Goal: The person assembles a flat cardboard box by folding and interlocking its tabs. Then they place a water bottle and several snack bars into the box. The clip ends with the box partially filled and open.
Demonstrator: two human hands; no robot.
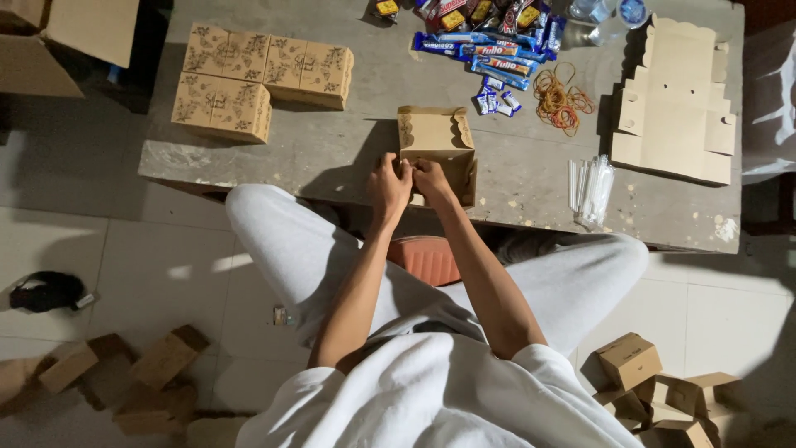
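Both hands meet at the near edge of an open brown cardboard box (437, 149) on the low table (332, 149); left hand (390, 184) and right hand (431, 181) pinch its front flap, fingers closed on the card. Finished printed boxes (261, 75) sit far left, rubber bands (560, 104), snack packets (497, 41) and flat box blanks (676, 99) to the right.

Dim, warm light fell unevenly; sun patches lay on the floor (730, 315) toward four o'clock, deep shadow pooled at ten o'clock, edges soft and slightly bowed
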